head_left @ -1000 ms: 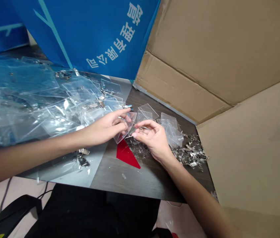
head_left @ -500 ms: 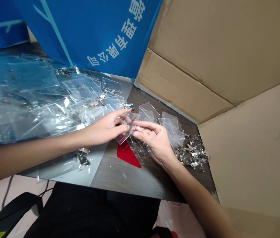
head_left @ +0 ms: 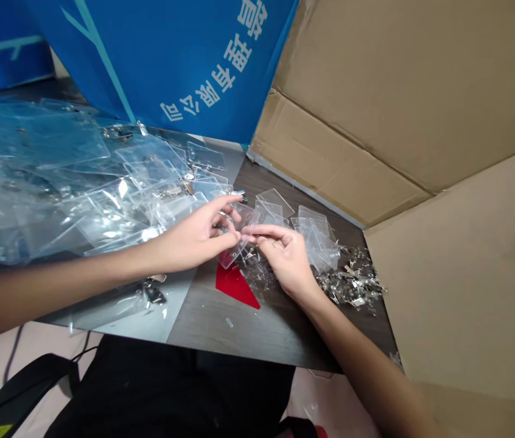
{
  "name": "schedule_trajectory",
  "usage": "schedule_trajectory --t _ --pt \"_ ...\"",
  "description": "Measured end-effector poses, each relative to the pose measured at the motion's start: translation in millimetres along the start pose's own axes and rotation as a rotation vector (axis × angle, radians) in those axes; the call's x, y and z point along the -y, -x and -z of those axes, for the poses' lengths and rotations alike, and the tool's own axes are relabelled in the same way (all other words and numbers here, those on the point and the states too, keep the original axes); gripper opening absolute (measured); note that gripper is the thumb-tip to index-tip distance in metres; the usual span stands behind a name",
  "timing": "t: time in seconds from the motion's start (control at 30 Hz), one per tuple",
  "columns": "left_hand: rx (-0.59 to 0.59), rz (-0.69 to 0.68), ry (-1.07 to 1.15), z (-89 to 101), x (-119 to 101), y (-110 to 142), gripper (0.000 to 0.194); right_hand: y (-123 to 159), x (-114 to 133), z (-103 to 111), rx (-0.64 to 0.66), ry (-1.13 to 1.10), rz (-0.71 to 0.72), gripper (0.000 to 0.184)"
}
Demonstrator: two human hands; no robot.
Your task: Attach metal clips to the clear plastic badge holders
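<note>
Inspection, left to right. A heap of clear plastic badge holders (head_left: 56, 182), many with metal clips attached, lies at far left on the dark wood-grain tabletop (head_left: 203, 319), below a blue printed banner (head_left: 161, 61).

The left hand (head_left: 193, 237) is at the heap's right edge, its fingers (head_left: 223, 207) curled and clamped on a single clear badge holder (head_left: 234, 243). That holder is held tilted above the tabletop, between both hands and over a red triangular piece (head_left: 234, 289). The right hand (head_left: 285, 255) has its fingers (head_left: 262, 230) together at the holder's right edge; whether they clamp it cannot be confirmed.

Further right sit loose clear sleeves (head_left: 316, 243) and a pile of small metal clips (head_left: 351, 286), against a cardboard box flap (head_left: 458, 274).

Assessed step: both hands are working one holder at its edge. The next move appears to call for a steady two-handed hold on that edge.
</note>
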State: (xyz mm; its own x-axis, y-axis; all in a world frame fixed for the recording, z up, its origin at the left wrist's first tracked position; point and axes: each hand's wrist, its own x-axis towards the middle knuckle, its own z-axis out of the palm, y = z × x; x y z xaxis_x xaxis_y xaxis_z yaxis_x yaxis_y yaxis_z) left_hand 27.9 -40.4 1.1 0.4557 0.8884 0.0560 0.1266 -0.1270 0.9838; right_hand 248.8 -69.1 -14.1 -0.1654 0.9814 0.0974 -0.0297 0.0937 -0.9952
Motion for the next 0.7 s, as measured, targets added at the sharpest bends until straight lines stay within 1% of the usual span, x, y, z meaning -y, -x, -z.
schedule_trajectory --t 0.2,0.33,0.43,0.53,0.7 --pt "-0.059 -0.087 -0.077 -2.3 -1.1 1.8 0.087 1.4 -1.3 -0.6 0.065 -0.013 0.021 0.028" --pt "-0.088 -0.109 -0.129 -1.7 0.2 2.9 0.082 4.3 -2.6 -1.6 0.151 -0.077 -0.05 0.041" --pt "-0.1 -0.122 -0.148 -1.2 0.4 3.5 0.08 5.6 -1.0 -4.1 0.21 -0.079 -0.106 0.044" --pt "-0.099 -0.134 -0.155 -0.5 -0.2 3.7 0.077 4.8 2.6 -5.6 0.194 -0.052 -0.119 0.045" --pt "-0.082 -0.135 -0.17 1.2 0.0 3.2 0.072 1.6 6.4 -3.5 0.116 0.021 -0.07 0.041"
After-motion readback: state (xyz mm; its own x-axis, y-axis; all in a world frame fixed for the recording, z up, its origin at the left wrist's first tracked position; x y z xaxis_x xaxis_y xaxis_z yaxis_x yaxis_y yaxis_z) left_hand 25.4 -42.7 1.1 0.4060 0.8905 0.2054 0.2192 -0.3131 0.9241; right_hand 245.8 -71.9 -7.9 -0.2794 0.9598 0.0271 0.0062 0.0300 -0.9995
